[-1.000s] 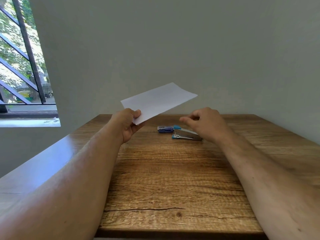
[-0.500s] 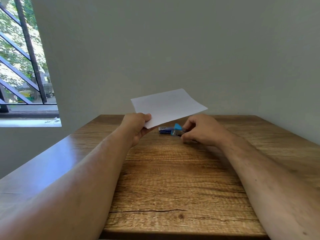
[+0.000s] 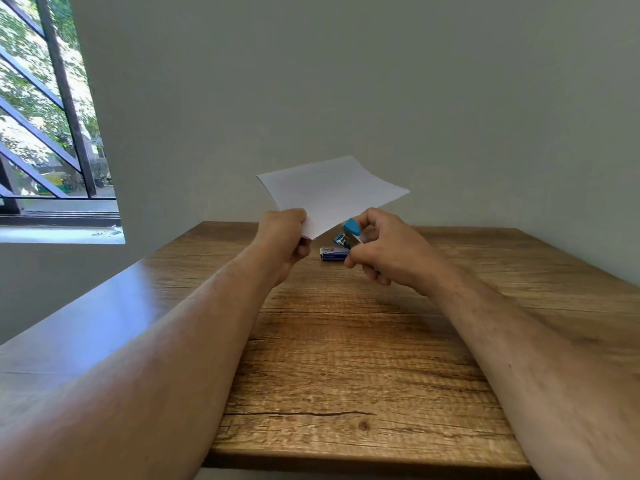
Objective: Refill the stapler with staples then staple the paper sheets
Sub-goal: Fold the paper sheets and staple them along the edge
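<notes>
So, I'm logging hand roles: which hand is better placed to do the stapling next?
The right hand: it already grips the stapler beside the near corner of the paper sheets, which the left hand holds up.

The paper sheets (image 3: 329,192) are plain white, the stapler (image 3: 349,232) is blue with silver metal, the staple box (image 3: 333,254) is dark blue, and the table (image 3: 346,358) is brown wood grain.

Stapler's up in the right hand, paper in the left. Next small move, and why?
Probably bring the stapler left so its mouth slips over the near corner of the paper. The right hand holds it off the table, apart from that corner, which the left hand holds out towards it.
</notes>
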